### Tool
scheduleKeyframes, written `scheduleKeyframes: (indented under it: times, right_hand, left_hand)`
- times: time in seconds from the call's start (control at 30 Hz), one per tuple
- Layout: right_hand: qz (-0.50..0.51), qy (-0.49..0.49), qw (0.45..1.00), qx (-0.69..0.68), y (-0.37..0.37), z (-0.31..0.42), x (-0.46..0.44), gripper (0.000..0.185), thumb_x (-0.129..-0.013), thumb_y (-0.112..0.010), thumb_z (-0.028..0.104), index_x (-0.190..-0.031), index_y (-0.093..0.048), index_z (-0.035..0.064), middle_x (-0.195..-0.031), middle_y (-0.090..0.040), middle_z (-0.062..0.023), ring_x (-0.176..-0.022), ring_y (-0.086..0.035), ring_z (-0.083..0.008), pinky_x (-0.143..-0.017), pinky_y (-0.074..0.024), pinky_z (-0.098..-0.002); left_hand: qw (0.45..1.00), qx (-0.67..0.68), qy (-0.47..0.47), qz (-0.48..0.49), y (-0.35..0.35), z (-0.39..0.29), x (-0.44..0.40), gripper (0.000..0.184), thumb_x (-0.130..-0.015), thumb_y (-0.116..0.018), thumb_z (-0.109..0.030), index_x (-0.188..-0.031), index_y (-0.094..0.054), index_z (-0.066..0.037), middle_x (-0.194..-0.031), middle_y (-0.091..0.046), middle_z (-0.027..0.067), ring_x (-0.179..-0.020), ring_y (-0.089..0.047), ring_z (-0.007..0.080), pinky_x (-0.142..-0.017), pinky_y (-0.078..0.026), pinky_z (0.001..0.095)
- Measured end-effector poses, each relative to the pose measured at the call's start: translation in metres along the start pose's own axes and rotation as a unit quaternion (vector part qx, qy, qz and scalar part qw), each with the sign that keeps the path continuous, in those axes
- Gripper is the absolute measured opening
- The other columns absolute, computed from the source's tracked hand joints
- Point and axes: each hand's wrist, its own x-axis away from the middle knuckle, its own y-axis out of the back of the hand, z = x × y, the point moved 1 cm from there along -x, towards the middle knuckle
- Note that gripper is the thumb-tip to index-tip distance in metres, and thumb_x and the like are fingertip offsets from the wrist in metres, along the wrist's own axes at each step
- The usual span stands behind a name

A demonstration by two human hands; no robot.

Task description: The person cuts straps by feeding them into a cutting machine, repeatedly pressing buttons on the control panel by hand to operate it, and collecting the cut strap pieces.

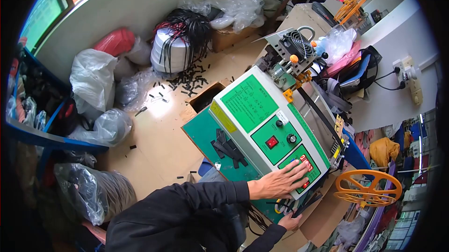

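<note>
My left hand (279,182) lies on the lower control panel (312,162) of a white and green machine (255,125), fingers stretched out below the red digital display (306,161). My right hand (291,221) is lower, beside the machine's near end, with its fingers closed around thin black strips (306,205); their far ends are partly hidden. On the green table top (201,132), left of the machine, lies a small pile of short black strips (227,148).
An orange spoked wheel (368,188) and an open cardboard box (320,219) stand at the right. Black pieces (189,81) litter the floor near a white spool stack (169,51) draped with black cords. Plastic bags (93,79) line the left. A power strip (409,79) hangs on the wall.
</note>
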Motion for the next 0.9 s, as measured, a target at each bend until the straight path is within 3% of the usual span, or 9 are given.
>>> scheduleKeyframes:
  times: [0.37, 0.5, 0.6, 0.67, 0.77, 0.9]
  right_hand:
    - [-0.017, 0.003, 1.000, 0.025, 0.000, 0.000, 0.001, 0.030, -0.083, -0.055, 0.021, -0.101, -0.054, -0.0031, -0.085, -0.061, -0.0237, -0.071, -0.054, -0.0423, -0.066, -0.0423, -0.0416]
    - [0.023, -0.005, 1.000, -0.018, 0.003, 0.003, 0.000, 0.032, -0.082, -0.056, 0.021, -0.102, -0.054, -0.0029, -0.085, -0.062, -0.0237, -0.071, -0.054, -0.0428, -0.067, -0.0425, -0.0420]
    - [0.048, -0.044, 0.990, -0.124, 0.000, 0.000, 0.001, 0.028, -0.077, -0.056, 0.012, -0.101, -0.054, -0.0024, -0.084, -0.062, -0.0229, -0.071, -0.056, -0.0418, -0.067, -0.0445, -0.0409]
    - [0.003, -0.009, 0.997, -0.070, -0.010, -0.013, 0.002, 0.026, -0.075, -0.055, 0.008, -0.100, -0.054, -0.0020, -0.083, -0.062, -0.0221, -0.070, -0.056, -0.0416, -0.067, -0.0452, -0.0403]
    - [0.045, -0.057, 0.997, -0.034, 0.002, 0.003, 0.000, 0.027, -0.075, -0.055, 0.012, -0.100, -0.054, 0.0008, -0.085, -0.062, -0.0219, -0.071, -0.056, -0.0427, -0.065, -0.0449, -0.0427]
    - [0.058, -0.050, 0.997, -0.009, 0.011, 0.011, 0.000, 0.027, -0.076, -0.057, 0.019, -0.099, -0.055, 0.0050, -0.081, -0.062, -0.0216, -0.070, -0.055, -0.0447, -0.063, -0.0434, -0.0457]
  left_hand:
    - [1.000, 0.004, -0.002, 0.002, 0.003, -0.001, 0.000, 0.080, -0.071, -0.061, -0.048, -0.132, -0.032, -0.004, -0.145, -0.018, 0.0204, -0.137, -0.012, 0.0311, -0.112, -0.007, 0.0445]
    - [0.999, -0.002, -0.003, -0.039, -0.001, 0.000, -0.001, 0.079, -0.067, -0.064, -0.048, -0.127, -0.038, -0.003, -0.140, -0.026, 0.0211, -0.135, -0.016, 0.0330, -0.111, -0.009, 0.0459]
    - [0.999, 0.024, -0.013, -0.044, 0.003, 0.000, -0.002, 0.078, -0.066, -0.065, -0.045, -0.127, -0.039, -0.003, -0.139, -0.029, 0.0201, -0.135, -0.017, 0.0323, -0.111, -0.010, 0.0457]
    - [1.000, -0.009, 0.023, 0.016, 0.004, -0.001, -0.004, 0.081, -0.066, -0.064, -0.047, -0.131, -0.036, -0.008, -0.143, -0.025, 0.0167, -0.136, -0.019, 0.0306, -0.111, -0.012, 0.0438]
    - [1.000, -0.006, 0.005, 0.010, 0.008, -0.006, -0.008, 0.082, -0.064, -0.065, -0.047, -0.131, -0.037, -0.010, -0.142, -0.028, 0.0163, -0.135, -0.021, 0.0298, -0.110, -0.013, 0.0434]
    - [0.999, -0.014, 0.029, 0.015, 0.008, -0.005, -0.009, 0.079, -0.065, -0.065, -0.046, -0.132, -0.039, -0.012, -0.140, -0.031, 0.0163, -0.134, -0.023, 0.0300, -0.109, -0.014, 0.0439]
